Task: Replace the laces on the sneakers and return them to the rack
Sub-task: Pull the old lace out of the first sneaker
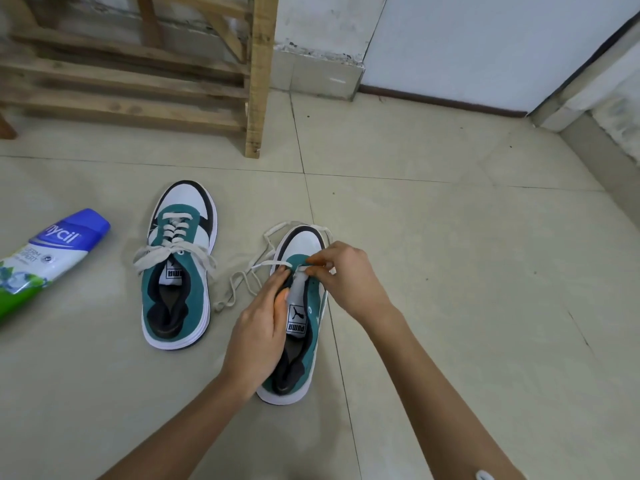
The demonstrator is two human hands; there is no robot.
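Note:
Two teal, white and black sneakers stand on the tiled floor. The left sneaker is fully laced, with its loose lace ends draped over the sides. The right sneaker has almost all its eyelets bare. Its off-white lace lies in loops on the floor to its left and round the toe. My left hand grips the left side of this sneaker's collar, thumb inside beside the tongue. My right hand pinches the lace at the lowest eyelets near the toe.
A wooden slatted shoe rack stands at the back left, its front right leg reaching the floor beyond the sneakers. A blue, white and green powder bottle lies on its side at the far left. White walls close the back right corner.

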